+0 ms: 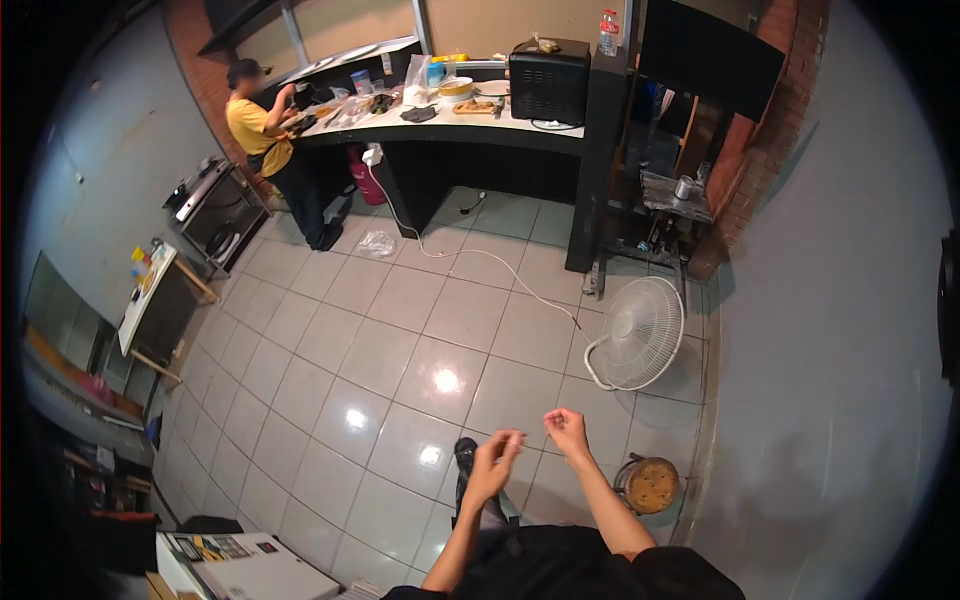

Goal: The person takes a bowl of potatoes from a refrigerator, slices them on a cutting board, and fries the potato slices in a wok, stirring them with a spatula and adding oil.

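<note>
Your left hand [491, 466], fingers loosely parted; right hand [568, 434], fingers curled, any pinch unclear. Mind the fan [642, 335], far right.

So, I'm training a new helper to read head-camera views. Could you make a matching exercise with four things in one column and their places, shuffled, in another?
Things
1. white fan with a round wire cage
2. round stool with a brown wooden seat
3. clear plastic bottle with a red label
4. wearer's bare left hand

Places
A. on top of the black pillar
B. in the air, in front of the body
C. on the floor, where a long white cord leads
D. on the floor, just right of the right forearm

Pairs: 1-C, 2-D, 3-A, 4-B
</note>
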Tool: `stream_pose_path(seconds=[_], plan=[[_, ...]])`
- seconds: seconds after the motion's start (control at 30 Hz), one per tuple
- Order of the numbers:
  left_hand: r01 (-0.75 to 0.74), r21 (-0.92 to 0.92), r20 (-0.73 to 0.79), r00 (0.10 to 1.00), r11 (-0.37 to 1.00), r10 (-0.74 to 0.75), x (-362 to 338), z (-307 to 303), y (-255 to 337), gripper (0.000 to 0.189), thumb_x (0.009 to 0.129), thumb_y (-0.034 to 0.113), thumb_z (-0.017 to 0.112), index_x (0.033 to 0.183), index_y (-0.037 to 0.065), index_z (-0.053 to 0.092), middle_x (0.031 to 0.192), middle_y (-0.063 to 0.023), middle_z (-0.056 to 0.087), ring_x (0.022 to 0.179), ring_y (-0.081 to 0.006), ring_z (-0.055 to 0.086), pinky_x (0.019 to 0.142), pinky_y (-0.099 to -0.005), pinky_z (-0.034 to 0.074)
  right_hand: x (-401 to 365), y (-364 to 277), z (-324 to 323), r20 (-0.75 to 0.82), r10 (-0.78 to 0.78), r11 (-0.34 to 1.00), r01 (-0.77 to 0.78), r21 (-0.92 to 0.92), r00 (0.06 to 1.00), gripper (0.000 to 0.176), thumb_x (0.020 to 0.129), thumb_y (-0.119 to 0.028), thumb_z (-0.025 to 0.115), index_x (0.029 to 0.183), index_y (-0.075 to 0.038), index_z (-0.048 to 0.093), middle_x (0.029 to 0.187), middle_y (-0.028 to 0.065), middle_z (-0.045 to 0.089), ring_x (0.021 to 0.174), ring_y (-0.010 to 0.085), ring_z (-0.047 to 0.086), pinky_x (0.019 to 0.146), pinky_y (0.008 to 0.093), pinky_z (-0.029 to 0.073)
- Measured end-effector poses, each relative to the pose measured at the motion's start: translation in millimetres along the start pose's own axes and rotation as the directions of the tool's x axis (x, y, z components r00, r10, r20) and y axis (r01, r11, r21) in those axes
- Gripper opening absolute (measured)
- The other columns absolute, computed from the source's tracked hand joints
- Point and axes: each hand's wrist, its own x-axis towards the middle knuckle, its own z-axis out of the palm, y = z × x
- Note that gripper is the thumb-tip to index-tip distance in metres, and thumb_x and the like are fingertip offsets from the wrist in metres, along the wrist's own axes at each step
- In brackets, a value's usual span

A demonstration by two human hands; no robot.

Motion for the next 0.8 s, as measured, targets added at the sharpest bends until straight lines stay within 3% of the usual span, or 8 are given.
stream_pose_path(seconds=[0.07, 0.1, 0.13, 0.27, 0.4, 0.47, 0.6, 0.8], plan=[[0.017, 0.071, 0.272, 0.962, 0.997, -0.035, 37, -9, 15, 0.024, 0.094, 0.018, 0.057, 0.111, 0.000, 0.061, 0.095, -0.0076, 0.063, 0.081, -0.0136, 0.058, 0.076, -0.0277, 0.048, 39, -27, 39, -0.022, 0.119, 0.992, -0.118, 0.052, 0.993, 0.003, 0.085, 0.000, 0.060, 0.087, 0.000, 0.062, 0.074, 0.0027, 0.061, 0.063, 0.0093, 0.058, 0.056, 0.0235, 0.048], [0.020, 0.073, 0.275, 0.961, 0.997, -0.040, 56, -15, 26, 0.024, 0.094, 0.018, 0.057, 0.111, 0.000, 0.061, 0.095, -0.0076, 0.063, 0.081, -0.0136, 0.058, 0.076, -0.0277, 0.048, 73, -22, 64, -0.069, 0.028, 0.999, -0.029, -0.019, 0.997, 0.004, 0.085, 0.000, 0.060, 0.088, 0.000, 0.063, 0.073, 0.0033, 0.062, 0.063, 0.0101, 0.059, 0.056, 0.0243, 0.048], [-0.110, 0.130, 0.374, 0.926, 0.985, 0.054, 73, -16, 36, 0.028, 0.089, 0.019, 0.063, 0.111, 0.002, 0.060, 0.095, -0.0082, 0.061, 0.081, -0.0160, 0.057, 0.076, -0.0294, 0.048, 107, -12, 83, -0.101, -0.074, 0.993, 0.064, -0.100, 0.992, 0.005, 0.084, -0.001, 0.060, 0.089, -0.001, 0.063, 0.073, 0.0039, 0.062, 0.062, 0.0109, 0.060, 0.055, 0.0252, 0.048], [-0.405, 0.242, 0.592, 0.782, 0.882, 0.196, 145, -35, 88, 0.045, 0.072, 0.023, 0.077, 0.109, 0.006, 0.058, 0.091, -0.0096, 0.053, 0.081, -0.0221, 0.054, 0.075, -0.0342, 0.047, 203, -70, 153, -0.117, -0.003, 0.990, -0.013, -0.141, 0.993, 0.008, 0.080, -0.005, 0.062, 0.088, -0.002, 0.064, 0.076, 0.0090, 0.066, 0.068, 0.0178, 0.064, 0.061, 0.0307, 0.050], [-0.487, 0.299, 0.618, 0.754, 0.821, 0.222, 225, -59, 89, 0.049, 0.068, 0.025, 0.079, 0.107, 0.006, 0.056, 0.089, -0.0087, 0.049, 0.078, -0.0227, 0.051, 0.072, -0.0359, 0.046, 272, -100, 176, -0.144, 0.060, 0.967, -0.093, -0.236, 0.988, 0.015, 0.077, -0.008, 0.063, 0.092, -0.003, 0.063, 0.085, 0.0126, 0.067, 0.079, 0.0239, 0.066, 0.069, 0.0351, 0.052], [-0.361, 0.286, 0.571, 0.808, 0.888, 0.144, 270, -70, 76, 0.049, 0.066, 0.026, 0.078, 0.106, 0.006, 0.057, 0.089, -0.0093, 0.050, 0.075, -0.0235, 0.054, 0.071, -0.0359, 0.048, 306, -101, 181, -0.166, 0.057, 0.968, -0.096, -0.233, 0.985, 0.016, 0.077, -0.008, 0.063, 0.092, -0.003, 0.062, 0.085, 0.0130, 0.067, 0.080, 0.0250, 0.066, 0.070, 0.0356, 0.052], [-0.373, 0.289, 0.505, 0.842, 0.881, 0.191, 371, -81, 56, 0.042, 0.069, 0.018, 0.074, 0.106, 0.006, 0.057, 0.089, -0.0101, 0.049, 0.076, -0.0235, 0.055, 0.072, -0.0354, 0.048, 396, -96, 188, -0.185, -0.007, 0.958, -0.047, -0.284, 0.983, 0.017, 0.077, -0.009, 0.063, 0.093, -0.003, 0.061, 0.086, 0.0145, 0.067, 0.081, 0.0285, 0.066, 0.073, 0.0381, 0.052], [-0.480, 0.281, 0.579, 0.775, 0.831, 0.252, 517, -78, 83, 0.048, 0.063, 0.020, 0.078, 0.104, 0.007, 0.058, 0.089, -0.0097, 0.050, 0.084, -0.0244, 0.053, 0.076, -0.0367, 0.046, 554, -138, 216, -0.081, -0.070, 0.932, 0.037, -0.361, 0.994, 0.020, 0.076, -0.010, 0.065, 0.095, -0.003, 0.060, 0.086, 0.0151, 0.066, 0.082, 0.0298, 0.066, 0.075, 0.0394, 0.052]])
